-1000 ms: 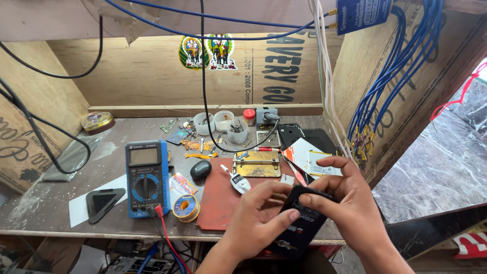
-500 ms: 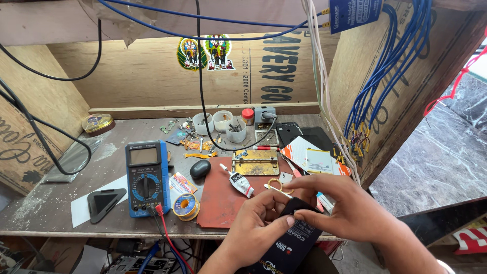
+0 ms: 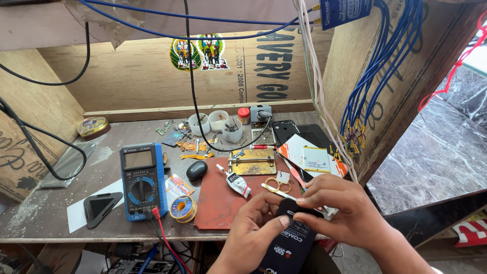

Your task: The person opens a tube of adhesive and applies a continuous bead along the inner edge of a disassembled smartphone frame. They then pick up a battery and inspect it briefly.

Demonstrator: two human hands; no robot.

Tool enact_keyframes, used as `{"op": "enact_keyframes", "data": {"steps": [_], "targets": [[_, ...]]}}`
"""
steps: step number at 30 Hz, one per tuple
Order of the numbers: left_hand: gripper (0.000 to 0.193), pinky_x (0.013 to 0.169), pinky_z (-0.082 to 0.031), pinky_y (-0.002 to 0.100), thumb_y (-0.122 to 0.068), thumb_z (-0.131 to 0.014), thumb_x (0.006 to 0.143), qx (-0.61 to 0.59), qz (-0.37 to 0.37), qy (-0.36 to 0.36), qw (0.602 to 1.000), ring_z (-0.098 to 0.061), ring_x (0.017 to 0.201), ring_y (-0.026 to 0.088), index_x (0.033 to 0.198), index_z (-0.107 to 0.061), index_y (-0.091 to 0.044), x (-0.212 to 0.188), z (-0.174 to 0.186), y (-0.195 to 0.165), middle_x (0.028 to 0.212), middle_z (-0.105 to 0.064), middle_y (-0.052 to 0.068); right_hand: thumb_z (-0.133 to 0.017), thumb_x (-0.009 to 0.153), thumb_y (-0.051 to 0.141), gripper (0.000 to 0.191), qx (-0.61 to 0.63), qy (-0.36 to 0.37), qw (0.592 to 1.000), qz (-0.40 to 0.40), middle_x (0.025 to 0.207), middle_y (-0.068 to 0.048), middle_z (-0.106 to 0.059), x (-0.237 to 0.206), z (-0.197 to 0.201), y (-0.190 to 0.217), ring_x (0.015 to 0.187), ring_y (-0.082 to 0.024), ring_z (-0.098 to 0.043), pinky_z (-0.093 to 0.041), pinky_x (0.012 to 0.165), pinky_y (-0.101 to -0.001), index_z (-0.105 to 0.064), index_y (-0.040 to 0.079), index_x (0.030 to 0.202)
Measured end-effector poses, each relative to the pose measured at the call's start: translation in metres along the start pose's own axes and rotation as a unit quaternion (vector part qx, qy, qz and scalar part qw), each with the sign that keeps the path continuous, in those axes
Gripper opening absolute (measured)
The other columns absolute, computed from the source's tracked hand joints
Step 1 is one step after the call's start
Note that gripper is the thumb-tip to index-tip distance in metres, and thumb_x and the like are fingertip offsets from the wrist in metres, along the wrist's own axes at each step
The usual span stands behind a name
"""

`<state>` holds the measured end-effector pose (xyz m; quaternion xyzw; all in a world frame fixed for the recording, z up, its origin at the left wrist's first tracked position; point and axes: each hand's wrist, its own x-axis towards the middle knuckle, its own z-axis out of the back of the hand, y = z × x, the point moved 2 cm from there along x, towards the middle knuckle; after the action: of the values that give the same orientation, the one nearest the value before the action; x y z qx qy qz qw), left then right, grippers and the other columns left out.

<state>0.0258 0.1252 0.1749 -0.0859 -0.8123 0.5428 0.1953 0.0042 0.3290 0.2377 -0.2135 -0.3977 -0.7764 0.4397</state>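
Both of my hands hold a slim black packet (image 3: 289,242) with small coloured print, at the near edge of the workbench. My left hand (image 3: 253,231) grips its left side with the thumb on top. My right hand (image 3: 340,210) pinches its upper end from the right. Just beyond my fingers lie small scissors with yellow handles (image 3: 276,184) and a white glue tube (image 3: 237,183) on a dark red work mat (image 3: 215,203).
A blue multimeter (image 3: 140,180) with a red lead, a solder spool (image 3: 182,208), a black oval case (image 3: 196,170), a brass board holder (image 3: 252,162), white cups of parts (image 3: 219,122), phone parts (image 3: 299,137) and hanging blue cables (image 3: 375,76) crowd the wooden bench.
The packet and both hands have shifted slightly down and toward me. My right fingers now pinch the packet's top end instead of covering its middle.
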Motion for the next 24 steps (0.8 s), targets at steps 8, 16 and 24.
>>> {"op": "enact_keyframes", "data": {"steps": [8,16,24], "targets": [[0.021,0.080,-0.056,0.025,-0.003,-0.065,0.093,-0.019,-0.014,-0.051,0.998,-0.067,0.088,0.010,0.113,-0.060,0.000,-0.001,0.012,0.004,0.097,-0.070,0.009,-0.075,0.089,0.024,0.024,0.095,-0.041,0.993,-0.049,0.104,-0.010,-0.077,-0.036,0.006,-0.026,0.098,-0.024,-0.070,-0.054,0.087,-0.0373,-0.064,0.006,0.078],[0.026,0.087,-0.056,0.029,-0.007,-0.068,0.091,-0.089,-0.003,-0.036,0.995,-0.068,0.093,0.013,0.115,-0.061,0.000,-0.004,0.007,0.015,0.100,-0.071,0.011,-0.031,0.100,0.068,0.087,0.716,-0.113,0.655,-0.215,0.142,-0.026,-0.056,-0.049,-0.050,-0.016,0.130,-0.037,-0.054,-0.037,0.111,-0.0544,-0.060,-0.004,0.139],[0.029,0.087,-0.056,0.029,-0.006,-0.069,0.089,-0.094,0.016,-0.050,0.994,-0.068,0.093,0.013,0.116,-0.061,0.000,-0.007,0.011,0.017,0.100,-0.070,0.011,-0.034,0.102,0.069,0.092,0.781,-0.148,0.576,-0.191,0.144,-0.029,-0.054,-0.055,-0.070,-0.006,0.135,-0.040,-0.050,-0.032,0.116,-0.0556,-0.055,-0.011,0.141]]}}
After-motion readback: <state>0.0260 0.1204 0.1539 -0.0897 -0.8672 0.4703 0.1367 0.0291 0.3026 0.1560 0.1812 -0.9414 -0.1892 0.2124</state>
